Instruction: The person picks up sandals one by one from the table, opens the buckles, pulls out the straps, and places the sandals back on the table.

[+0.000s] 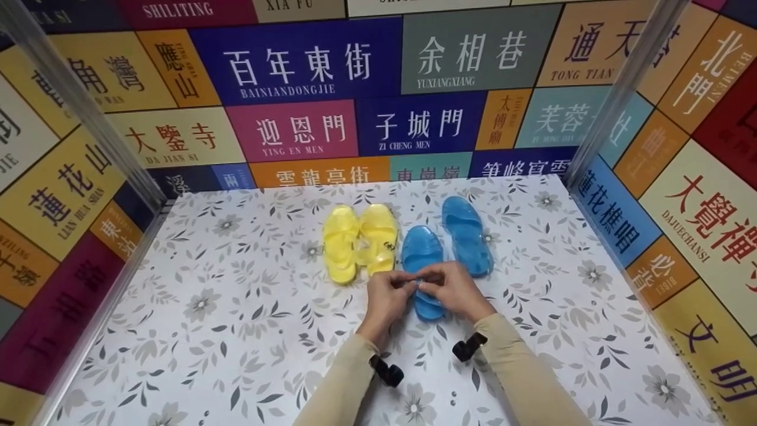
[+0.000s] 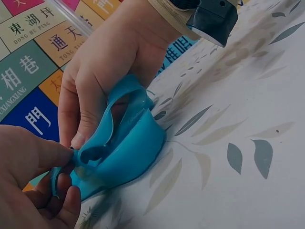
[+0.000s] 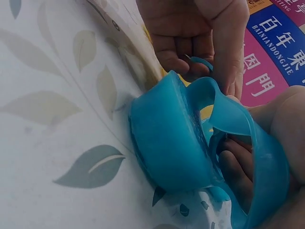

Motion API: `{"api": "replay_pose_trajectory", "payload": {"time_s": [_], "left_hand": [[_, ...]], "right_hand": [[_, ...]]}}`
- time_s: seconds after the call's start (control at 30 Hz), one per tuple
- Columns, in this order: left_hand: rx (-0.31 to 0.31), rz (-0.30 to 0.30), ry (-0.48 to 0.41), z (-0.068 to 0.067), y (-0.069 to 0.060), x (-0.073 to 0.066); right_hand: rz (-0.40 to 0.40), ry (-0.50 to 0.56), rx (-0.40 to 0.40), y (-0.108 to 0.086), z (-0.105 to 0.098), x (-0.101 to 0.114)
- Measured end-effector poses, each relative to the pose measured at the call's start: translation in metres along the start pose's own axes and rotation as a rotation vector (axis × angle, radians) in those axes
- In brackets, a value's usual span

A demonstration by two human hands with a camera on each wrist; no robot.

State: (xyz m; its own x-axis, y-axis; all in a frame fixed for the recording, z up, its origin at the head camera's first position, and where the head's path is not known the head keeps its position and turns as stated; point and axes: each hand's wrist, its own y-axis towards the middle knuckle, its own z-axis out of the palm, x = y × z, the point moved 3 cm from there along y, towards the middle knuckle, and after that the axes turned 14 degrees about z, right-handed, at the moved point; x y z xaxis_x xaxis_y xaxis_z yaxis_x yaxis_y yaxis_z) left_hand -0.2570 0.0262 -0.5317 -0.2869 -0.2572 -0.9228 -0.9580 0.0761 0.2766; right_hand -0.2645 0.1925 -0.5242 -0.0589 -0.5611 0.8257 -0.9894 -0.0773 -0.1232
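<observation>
On the left, the left yellow sandal (image 1: pixel 339 244) and right yellow sandal (image 1: pixel 379 223) lie side by side, toes far, the latter's near end just beyond the left hand (image 1: pixel 387 297). This hand pinches the end of the strap (image 3: pixel 233 118) of the near blue sandal (image 1: pixel 421 251), a bit of it curling among the fingers. That sandal rests on the table (image 1: pixel 284 361), its long axis running near to far, toe far, heel near. Both hands' fingertips meet above the sandal's left edge, around mid-length, so the sole lies below and to the right of the grip. The right hand (image 1: pixel 458 291) reaches over from the right, clasping the strap too, its fingers inside the loop; it covers more of the sandal. Whether a buckle sits between the fingertips is hidden. Farther right, the far blue sandal (image 1: pixel 466 234) points far, nearer the right hand.
</observation>
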Motion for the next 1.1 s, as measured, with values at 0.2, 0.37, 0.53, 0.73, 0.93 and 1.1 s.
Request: {"api": "replay_pose_trajectory", "payload": {"time_s": [0.2, 0.37, 0.53, 0.73, 0.93, 1.1], "left_hand": [[0.001, 0.068, 0.056, -0.003, 0.004, -0.004], [0.036, 0.048, 0.019, -0.006, 0.007, -0.002], [0.065, -0.042, -0.104, -0.01, 0.007, 0.005], [0.053, -0.065, -0.113, -0.01, 0.004, 0.009], [0.045, -0.079, -0.111, -0.009, 0.003, 0.007], [0.033, -0.082, -0.095, -0.009, 0.001, 0.006]], "right_hand": [[-0.022, 0.005, -0.021, 0.001, -0.001, 0.003], [-0.018, -0.006, -0.032, 0.001, -0.005, 0.005], [-0.015, 0.001, -0.036, 0.002, -0.005, 0.005], [-0.034, 0.002, -0.047, 0.0, -0.002, 0.002], [-0.023, -0.004, -0.059, -0.001, 0.0, 0.002], [-0.001, -0.017, -0.055, -0.002, 0.003, 0.002]]}}
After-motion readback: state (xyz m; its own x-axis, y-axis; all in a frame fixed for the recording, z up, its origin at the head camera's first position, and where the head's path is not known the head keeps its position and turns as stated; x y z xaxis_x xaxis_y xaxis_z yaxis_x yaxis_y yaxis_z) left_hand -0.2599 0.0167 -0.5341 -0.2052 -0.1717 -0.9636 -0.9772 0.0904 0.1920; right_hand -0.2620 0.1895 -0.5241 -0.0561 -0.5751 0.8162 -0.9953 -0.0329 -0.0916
